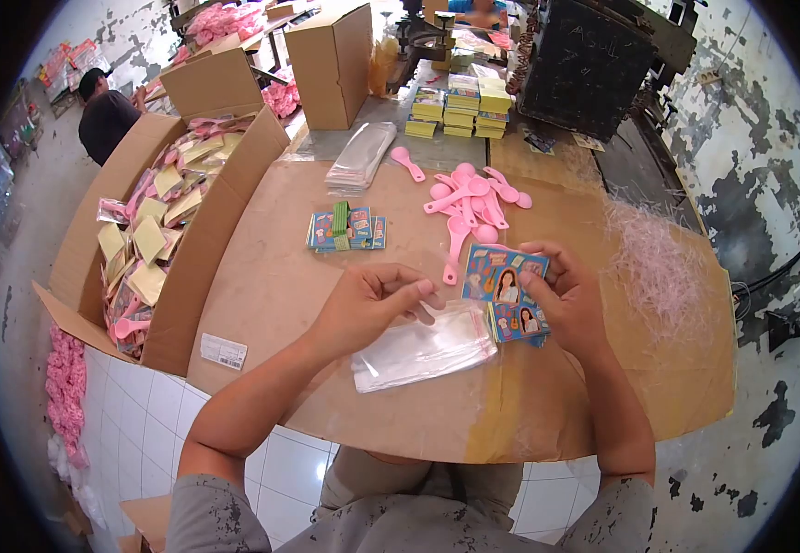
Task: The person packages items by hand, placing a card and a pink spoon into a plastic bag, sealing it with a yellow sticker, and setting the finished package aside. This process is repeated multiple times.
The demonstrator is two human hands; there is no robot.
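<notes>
My right hand (561, 300) grips a blue printed card (501, 275), held above more such cards (519, 323) on the cardboard-covered table. My left hand (383, 302) is over the stack of clear plastic bags (423, 350), its thumb and fingers pinched at what looks like the edge of a clear bag. Pink scoops (473, 198) lie heaped beyond my hands, one pointing toward the card. Left of them sits a bundle of blue cards (354, 230) with a green band or stack across it. Another stack of clear bags (361, 157) lies farther back.
A large open carton (220, 240) of packed bags stands at the left. Stacked cards (460, 106) and a black metal box (584, 69) are at the back. Shredded plastic strands (662, 267) lie right. A person (108, 115) is at the far left.
</notes>
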